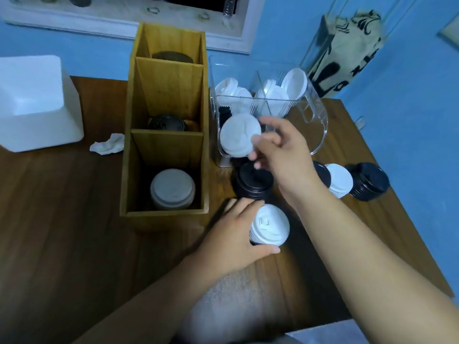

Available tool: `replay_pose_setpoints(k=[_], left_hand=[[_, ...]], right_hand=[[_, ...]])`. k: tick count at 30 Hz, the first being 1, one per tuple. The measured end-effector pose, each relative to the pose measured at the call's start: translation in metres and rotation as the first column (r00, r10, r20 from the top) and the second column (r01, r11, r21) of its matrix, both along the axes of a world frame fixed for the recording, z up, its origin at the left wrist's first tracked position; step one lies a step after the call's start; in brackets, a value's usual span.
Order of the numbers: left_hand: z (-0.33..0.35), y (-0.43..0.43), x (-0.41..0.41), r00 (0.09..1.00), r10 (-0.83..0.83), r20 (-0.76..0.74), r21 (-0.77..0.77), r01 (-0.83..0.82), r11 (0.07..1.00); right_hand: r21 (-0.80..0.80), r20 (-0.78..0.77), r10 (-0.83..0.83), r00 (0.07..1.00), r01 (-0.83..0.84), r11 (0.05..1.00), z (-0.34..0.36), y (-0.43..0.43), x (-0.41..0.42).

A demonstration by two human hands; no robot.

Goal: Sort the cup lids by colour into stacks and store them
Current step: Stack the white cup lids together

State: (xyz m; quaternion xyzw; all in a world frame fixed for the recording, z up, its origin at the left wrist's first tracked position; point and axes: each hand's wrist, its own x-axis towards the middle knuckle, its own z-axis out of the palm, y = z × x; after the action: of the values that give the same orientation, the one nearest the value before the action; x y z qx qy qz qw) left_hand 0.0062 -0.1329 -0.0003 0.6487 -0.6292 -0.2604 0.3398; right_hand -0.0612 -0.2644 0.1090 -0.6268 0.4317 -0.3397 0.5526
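Right hand (280, 155): fingertips pinch one white lid (238, 135) by its rim, the lid tilted steeply with its top face turned toward the camera, held in front of the clear bin (315, 125). Left hand (233, 234): fingers curled round a white lid stack (269, 227), axis roughly upright, tops upward. A black lid stack (252, 184) stands on the worktop (62, 219) between the two hands. The wooden organiser (166, 95) lies left of both hands.
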Motion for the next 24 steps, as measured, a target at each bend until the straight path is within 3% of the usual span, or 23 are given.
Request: replay_pose_setpoints(k=[5,8,12,16,19,22,24], left_hand=[[-0.001,0.001,-0.001,1.0,0.019,0.023,-0.008,-0.019,1.0],[-0.001,0.001,-0.003,0.999,0.034,0.032,0.003,-0.034,0.999],[0.002,0.001,-0.008,0.998,0.041,0.054,0.028,-0.042,0.999],[0.003,0.002,-0.01,0.997,0.039,0.064,0.007,-0.04,0.999],[0.003,0.002,-0.01,0.995,0.037,0.094,-0.003,-0.037,0.999],[0.001,0.004,-0.01,0.993,0.028,0.111,0.0,-0.028,1.0],[0.0,0.004,-0.009,0.992,0.019,0.122,0.001,-0.019,1.0]], right_hand=[[0.279,0.172,-0.199,0.965,0.146,0.949,-0.008,0.07,-0.107],[0.404,0.119,-0.367,0.922,0.293,0.866,-0.032,0.104,-0.159],[0.46,0.005,-0.424,0.906,0.374,0.805,-0.058,0.127,-0.189],[0.279,-0.256,-0.252,0.933,0.321,0.905,-0.058,0.131,-0.191],[0.002,-0.52,-0.088,0.85,0.105,0.995,-0.051,0.127,-0.202],[-0.321,-0.686,-0.071,0.724,-0.213,0.923,-0.051,0.109,-0.211],[-0.352,-0.745,-0.001,0.667,-0.393,0.85,-0.055,0.094,-0.211]])
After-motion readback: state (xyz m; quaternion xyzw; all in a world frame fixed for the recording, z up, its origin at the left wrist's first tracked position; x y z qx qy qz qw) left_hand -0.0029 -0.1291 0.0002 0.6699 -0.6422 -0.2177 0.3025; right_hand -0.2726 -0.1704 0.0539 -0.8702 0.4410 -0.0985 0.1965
